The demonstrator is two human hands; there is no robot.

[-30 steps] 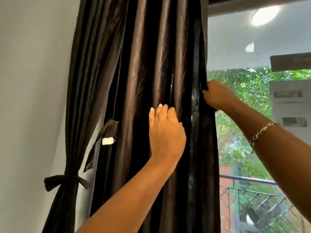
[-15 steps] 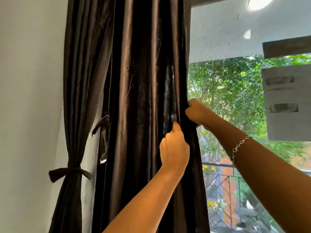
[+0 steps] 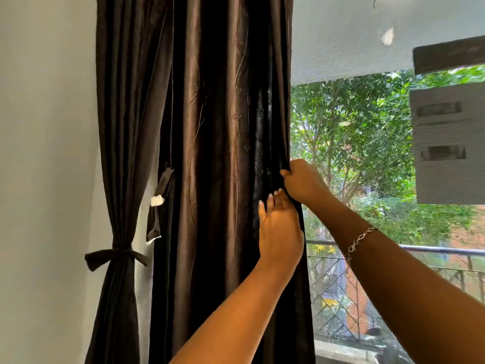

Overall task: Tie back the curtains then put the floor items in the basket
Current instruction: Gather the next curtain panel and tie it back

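curtain (image 3: pixel 217 158): hanging in deep folds left of the window, dark brown, satiny, stitched with a thin vine pattern; free edge bunched at the right.
right hand (image 3: pixel 304 181): fist clamped on the bunched free edge, fingers curled tight around the cloth.
left hand (image 3: pixel 279 232): just below the right, fingers together and pressed flat against the folds, thumb side tucked toward the gathered edge; not closed round anything.
handling: likely soft and limp, fairly weighty over its full drop, and slippery from the sheen, so folds apt to slide out of a loose grasp.
where to hold: probably best gathered whole at about mid-height, level with the loose tie strap (image 3: pixel 160 206) dangling at the left edge, white tag on it.
neighbouring panel (image 3: pixel 118 153): already cinched with a knotted tie-back (image 3: pixel 116 256) against the wall (image 3: pixel 44 153).
progress: second panel gathered but not yet tied; floor items and basket out of view.
room: pale wall at left, mesh-screened window (image 3: pixel 367 153) at right, balcony railing (image 3: pixel 433 249) and green trees beyond, bright daylight.
wrist: chain bracelet (image 3: pixel 359 240) on the right arm.
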